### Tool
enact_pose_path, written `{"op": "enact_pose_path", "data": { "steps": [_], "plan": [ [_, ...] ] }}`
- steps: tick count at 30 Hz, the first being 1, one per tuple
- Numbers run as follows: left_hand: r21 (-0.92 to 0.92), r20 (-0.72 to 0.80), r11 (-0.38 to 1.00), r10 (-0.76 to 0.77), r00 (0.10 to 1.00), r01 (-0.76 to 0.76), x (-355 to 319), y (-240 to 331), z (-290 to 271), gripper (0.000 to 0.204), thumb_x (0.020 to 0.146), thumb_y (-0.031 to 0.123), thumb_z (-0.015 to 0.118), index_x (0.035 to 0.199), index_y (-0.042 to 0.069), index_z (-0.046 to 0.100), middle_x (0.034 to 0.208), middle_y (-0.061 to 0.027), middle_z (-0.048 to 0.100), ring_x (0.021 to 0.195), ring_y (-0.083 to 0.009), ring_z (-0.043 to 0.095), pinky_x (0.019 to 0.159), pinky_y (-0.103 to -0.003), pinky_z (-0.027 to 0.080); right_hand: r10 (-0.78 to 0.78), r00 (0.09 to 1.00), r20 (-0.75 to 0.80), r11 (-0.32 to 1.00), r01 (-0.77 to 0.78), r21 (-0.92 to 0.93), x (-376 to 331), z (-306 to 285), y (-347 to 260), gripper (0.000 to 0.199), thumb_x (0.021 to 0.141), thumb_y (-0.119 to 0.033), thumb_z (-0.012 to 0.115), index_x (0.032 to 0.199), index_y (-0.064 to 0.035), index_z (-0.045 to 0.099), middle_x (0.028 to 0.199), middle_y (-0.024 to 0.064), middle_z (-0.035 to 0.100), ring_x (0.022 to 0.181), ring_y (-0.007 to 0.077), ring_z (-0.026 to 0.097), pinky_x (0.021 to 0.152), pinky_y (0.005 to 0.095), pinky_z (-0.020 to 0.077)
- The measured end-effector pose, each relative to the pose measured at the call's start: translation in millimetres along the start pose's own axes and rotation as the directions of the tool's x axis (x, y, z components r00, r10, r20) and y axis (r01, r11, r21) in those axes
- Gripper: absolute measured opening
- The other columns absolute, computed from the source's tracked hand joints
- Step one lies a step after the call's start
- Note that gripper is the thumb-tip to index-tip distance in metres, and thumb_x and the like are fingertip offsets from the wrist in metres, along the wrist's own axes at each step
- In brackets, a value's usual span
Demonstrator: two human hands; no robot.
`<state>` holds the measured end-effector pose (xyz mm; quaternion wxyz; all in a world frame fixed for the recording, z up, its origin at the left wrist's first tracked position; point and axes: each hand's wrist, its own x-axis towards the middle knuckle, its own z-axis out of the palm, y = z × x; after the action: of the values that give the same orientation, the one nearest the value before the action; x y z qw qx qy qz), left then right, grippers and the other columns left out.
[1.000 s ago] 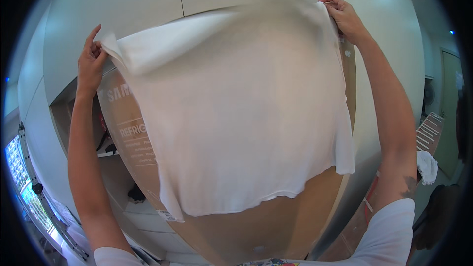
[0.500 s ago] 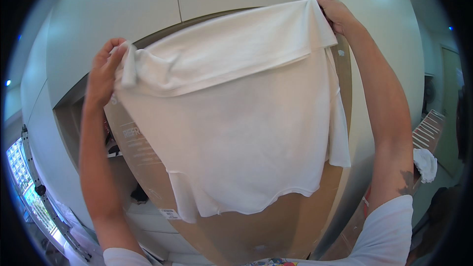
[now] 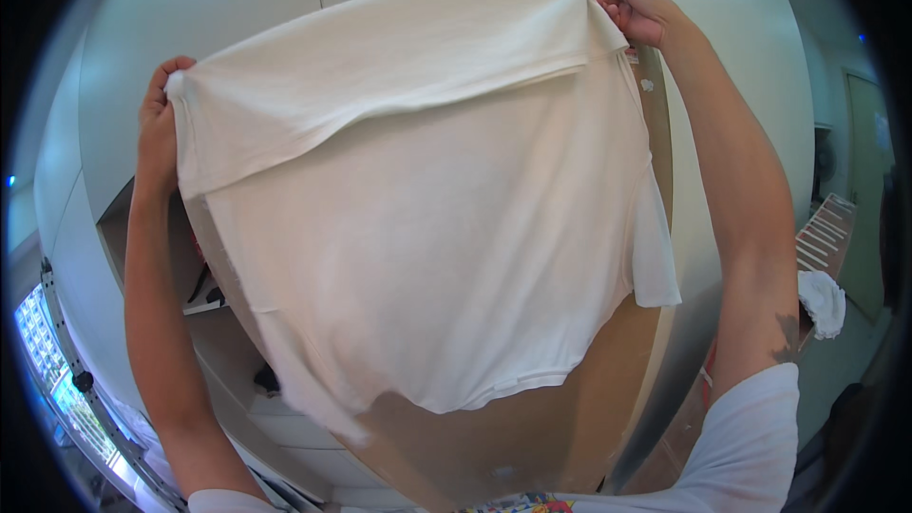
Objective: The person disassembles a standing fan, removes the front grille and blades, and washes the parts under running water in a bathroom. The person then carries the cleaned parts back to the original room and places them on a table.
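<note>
A white T-shirt [image 3: 427,218] hangs stretched between my two raised hands, its neckline at the bottom and a sleeve dangling at the right. Its upper part is folded over toward me as a wide flap. My left hand [image 3: 163,119] pinches the top left corner of the fold, with the fingers partly behind the cloth. Higher up, my right hand [image 3: 635,14] grips the top right corner, fingers curled round the fabric. Behind the shirt stands a large brown cardboard sheet [image 3: 532,456], mostly covered by it.
Pale cabinet doors [image 3: 209,47] rise behind, above an open shelf [image 3: 223,342] holding dark items. A metal ladder [image 3: 71,347] stands at the left by a bright window [image 3: 43,323]. At the right, a white cloth [image 3: 821,304] lies near a slatted rack [image 3: 825,233].
My left hand has moved left and slightly up, pulling the shirt wider and tauter. My right hand has risen a little. The flap's left end has opened out flatter.
</note>
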<state>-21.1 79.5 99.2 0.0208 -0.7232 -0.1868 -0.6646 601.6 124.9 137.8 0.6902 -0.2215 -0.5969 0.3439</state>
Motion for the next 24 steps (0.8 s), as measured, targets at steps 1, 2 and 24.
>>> {"op": "enact_pose_path", "data": {
  "steps": [1,2,24],
  "plan": [
    [-0.105,-0.026,0.994,0.029,0.999,-0.031,1,5,8,0.027,0.101,0.013,0.065,0.126,0.004,0.064,0.105,0.0004,0.070,0.084,-0.0066,0.065,0.074,-0.023,0.055,-0.001,0.999,-0.035,1.000,0.002,0.009,4,1,1,0.018,0.108,-0.011,0.050,0.109,0.0032,0.061,0.095,0.0077,0.071,0.081,0.0115,0.070,0.077,0.0211,0.0621],
    [-0.062,-0.054,0.998,-0.021,0.998,0.018,-1,11,13,0.026,0.100,0.013,0.066,0.124,0.004,0.065,0.102,0.0006,0.070,0.082,-0.0065,0.065,0.072,-0.022,0.054,-0.001,0.998,-0.070,1.000,0.002,0.018,7,2,2,0.018,0.108,-0.011,0.051,0.109,0.0031,0.061,0.095,0.0077,0.071,0.081,0.0116,0.070,0.076,0.0210,0.0619],
    [0.866,0.464,0.180,0.055,0.884,-0.466,64,-57,25,0.020,0.091,0.011,0.058,0.099,0.011,0.077,0.096,-0.0146,0.072,0.096,-0.0363,0.070,0.085,-0.045,0.055,0.019,0.980,0.198,0.680,0.132,-0.721,6,37,13,0.049,0.092,-0.039,0.074,0.121,-0.0004,0.061,0.118,0.0158,0.066,0.110,0.0258,0.063,0.105,0.0390,0.0487]
  ]
}}
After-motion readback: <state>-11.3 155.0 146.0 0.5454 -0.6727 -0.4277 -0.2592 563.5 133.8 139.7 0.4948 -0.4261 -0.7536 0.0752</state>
